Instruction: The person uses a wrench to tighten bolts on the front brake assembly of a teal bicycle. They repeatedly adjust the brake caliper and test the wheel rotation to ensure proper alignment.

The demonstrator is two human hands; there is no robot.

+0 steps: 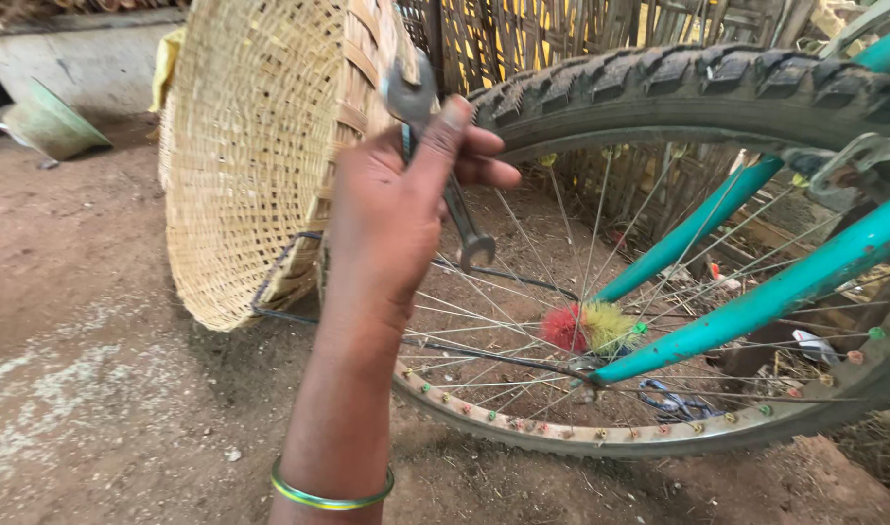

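Head view — one hand (391, 219), which one I cannot tell, raised before the bicycle wheel (659, 97), fingers closed around a double-ended spanner (435, 156) at mid-shaft, thumb along it to steady the tool. Spanner stands near-upright, just beside the woven basket (250, 165), above the spokes (523, 331). No second hand visible.

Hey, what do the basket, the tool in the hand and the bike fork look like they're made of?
The basket looks like woven cane or bamboo strips, pale and unpainted, with an open weave. The spanner in the hand seems to be bare steel, grey and slightly shiny. The fork looks like metal tube painted glossy teal. Which hand it is cannot be told.
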